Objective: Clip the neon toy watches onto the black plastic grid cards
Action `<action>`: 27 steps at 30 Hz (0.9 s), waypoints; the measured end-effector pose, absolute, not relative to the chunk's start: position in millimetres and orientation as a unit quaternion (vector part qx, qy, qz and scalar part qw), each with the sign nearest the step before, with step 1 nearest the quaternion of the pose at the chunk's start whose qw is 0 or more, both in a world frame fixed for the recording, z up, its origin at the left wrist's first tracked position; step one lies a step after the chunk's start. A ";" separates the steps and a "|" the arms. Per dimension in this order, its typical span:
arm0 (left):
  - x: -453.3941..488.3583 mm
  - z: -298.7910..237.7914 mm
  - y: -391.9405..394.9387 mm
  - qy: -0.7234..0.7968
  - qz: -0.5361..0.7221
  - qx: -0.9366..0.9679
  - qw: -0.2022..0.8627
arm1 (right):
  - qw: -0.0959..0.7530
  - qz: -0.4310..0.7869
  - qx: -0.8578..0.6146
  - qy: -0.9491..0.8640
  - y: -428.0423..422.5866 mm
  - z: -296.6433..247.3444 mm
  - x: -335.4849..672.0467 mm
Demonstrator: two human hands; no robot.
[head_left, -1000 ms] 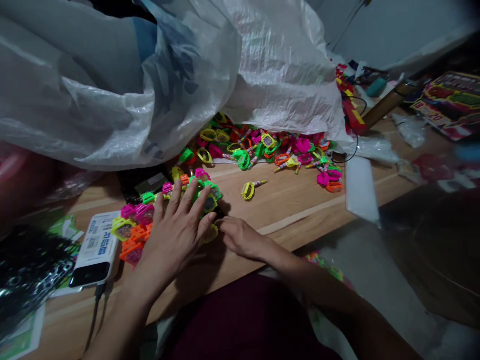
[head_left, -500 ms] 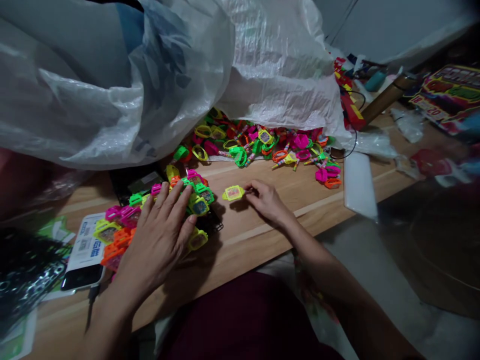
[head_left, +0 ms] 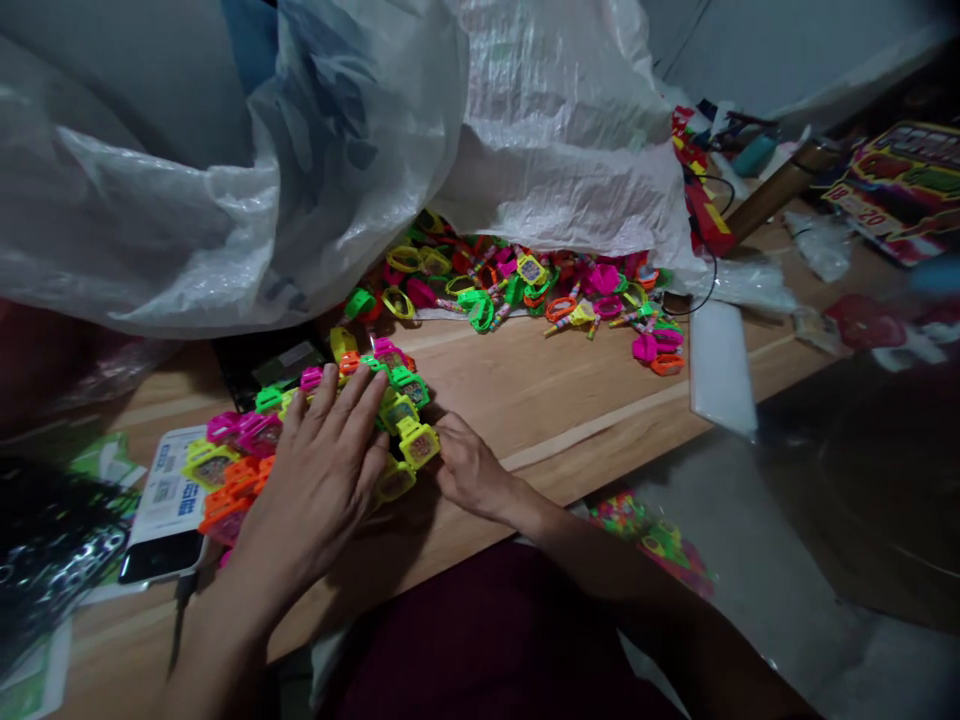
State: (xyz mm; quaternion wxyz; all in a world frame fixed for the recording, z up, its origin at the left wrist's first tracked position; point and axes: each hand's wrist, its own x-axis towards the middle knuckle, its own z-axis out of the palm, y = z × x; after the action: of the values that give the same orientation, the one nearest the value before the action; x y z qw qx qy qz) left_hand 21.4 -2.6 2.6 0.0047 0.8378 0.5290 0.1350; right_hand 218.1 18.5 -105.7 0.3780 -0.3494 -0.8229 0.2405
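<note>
The spread left hand (head_left: 319, 480) lay across a heap of light, stiff neon plastic toy watches (head_left: 397, 395) at the near left of the wooden tabletop (head_left: 525, 390), while the curled right hand (head_left: 469, 465) touched a yellow square watch (head_left: 418, 445), best taken by its frame, its grip unclear.

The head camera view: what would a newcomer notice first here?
The neon plastic toy watches catch the eye first, heaped on the wooden table beneath a white plastic sack. Nearer the camera, the left hand lies spread over a cluster of them, while the right hand touches a yellow watch at the cluster's edge.
</note>
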 end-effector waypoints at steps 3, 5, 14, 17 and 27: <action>23.7 5.2 -1.2 0.530 0.129 0.838 0.014 | 0.358 0.219 -0.331 -0.845 18.7 -108.0 212.3; 27.3 5.1 2.5 0.531 0.125 0.838 -0.002 | 0.325 0.204 -0.332 -0.862 18.6 -111.3 205.5; 39.6 -6.7 15.4 0.500 0.146 0.847 -0.104 | 0.354 0.289 -0.371 -0.808 58.7 -78.2 265.1; 38.4 -6.8 16.6 0.496 0.149 0.849 -0.106 | 0.402 0.193 -0.537 -0.716 91.6 -55.7 324.0; 42.7 3.1 10.4 0.520 0.121 0.843 -0.066 | 0.414 0.100 -0.685 -0.591 86.5 -88.2 382.8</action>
State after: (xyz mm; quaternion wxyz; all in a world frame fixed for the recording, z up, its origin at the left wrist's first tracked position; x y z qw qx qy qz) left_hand 42.7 10.4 3.1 -0.0658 0.8428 0.5204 0.1206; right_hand 382.8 86.5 -88.2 0.4138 -0.6853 -0.5909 0.0997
